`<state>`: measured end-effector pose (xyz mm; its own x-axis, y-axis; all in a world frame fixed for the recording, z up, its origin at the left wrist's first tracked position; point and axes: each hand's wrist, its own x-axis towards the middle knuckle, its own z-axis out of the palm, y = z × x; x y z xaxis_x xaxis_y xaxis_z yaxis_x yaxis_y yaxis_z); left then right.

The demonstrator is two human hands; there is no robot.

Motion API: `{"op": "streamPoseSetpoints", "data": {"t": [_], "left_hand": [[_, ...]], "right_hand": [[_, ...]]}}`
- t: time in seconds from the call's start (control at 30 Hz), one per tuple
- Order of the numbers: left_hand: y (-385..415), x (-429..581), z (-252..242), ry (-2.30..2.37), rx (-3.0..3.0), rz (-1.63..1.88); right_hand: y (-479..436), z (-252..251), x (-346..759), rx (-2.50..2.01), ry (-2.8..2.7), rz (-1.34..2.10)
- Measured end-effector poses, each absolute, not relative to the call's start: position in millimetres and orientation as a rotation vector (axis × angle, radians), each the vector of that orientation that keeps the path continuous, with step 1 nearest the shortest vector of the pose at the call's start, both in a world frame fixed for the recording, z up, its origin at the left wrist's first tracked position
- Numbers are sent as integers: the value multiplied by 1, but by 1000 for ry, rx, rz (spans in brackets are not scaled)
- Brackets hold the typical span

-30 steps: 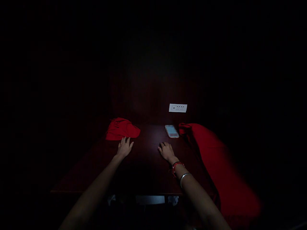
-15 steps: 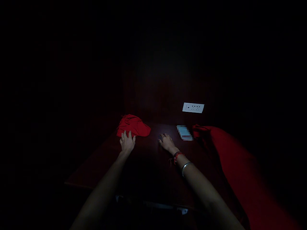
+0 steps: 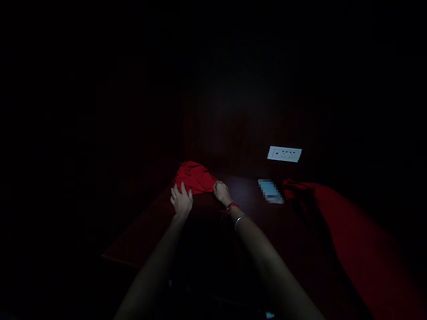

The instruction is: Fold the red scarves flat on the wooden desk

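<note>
A folded red cloth point(image 3: 196, 177) with wrinkles lies on the dark reddish table point(image 3: 143, 235), close to the wall. My left hand point(image 3: 182, 202) rests at the cloth's near left edge, fingers spread, a ring on one of them. At the cloth's right corner, my right hand point(image 3: 222, 192) has its fingers closed on the fabric. Red thread and a metal bangle circle my right wrist. The fingertips of my right hand are partly hidden.
A white wall socket plate point(image 3: 284, 154) sits above the table. Below it lies a pale blue flat object, blurred out point(image 3: 269, 192). A large red cloth point(image 3: 356, 240) runs along the right side. The surroundings are very dark.
My right hand has moved left from the bare table to the red cloth's right corner and closed on it. My left hand stays spread at the cloth; the view has shifted slightly.
</note>
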<state>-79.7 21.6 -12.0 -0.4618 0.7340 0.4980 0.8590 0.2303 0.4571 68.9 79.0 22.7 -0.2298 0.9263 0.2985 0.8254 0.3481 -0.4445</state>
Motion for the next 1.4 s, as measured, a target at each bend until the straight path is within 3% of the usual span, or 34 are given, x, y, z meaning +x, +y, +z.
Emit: {"op": "streamPoseSetpoints", "data": {"t": [0.37,0.53,0.63,0.73,0.93,1.23,1.4], "left_hand": [[20,-69,-8,-2202,-1663,-1107],[22,-58,-18,-2024,-2281,-831],[23,-52,-23,-1829,-2536,-614],[23,-50,-23,-1760,-2528,-624],[19,-49,-15,-1686,-2485,-753],[9,-41,-12,-1620,-2340,-941],[1,-27,-10,-1479,-2393,-928]], "right_hand": [[28,35,212,-1514,-1676,254],[-1,22,246,-1554,-1488,172],[-11,19,240,-1538,-1601,-5],[-19,18,229,-1573,-1903,-126],[-24,14,223,-1679,-2325,13],[-29,20,222,-1263,-2046,-33],[-32,18,219,-1268,-2164,-70]]}}
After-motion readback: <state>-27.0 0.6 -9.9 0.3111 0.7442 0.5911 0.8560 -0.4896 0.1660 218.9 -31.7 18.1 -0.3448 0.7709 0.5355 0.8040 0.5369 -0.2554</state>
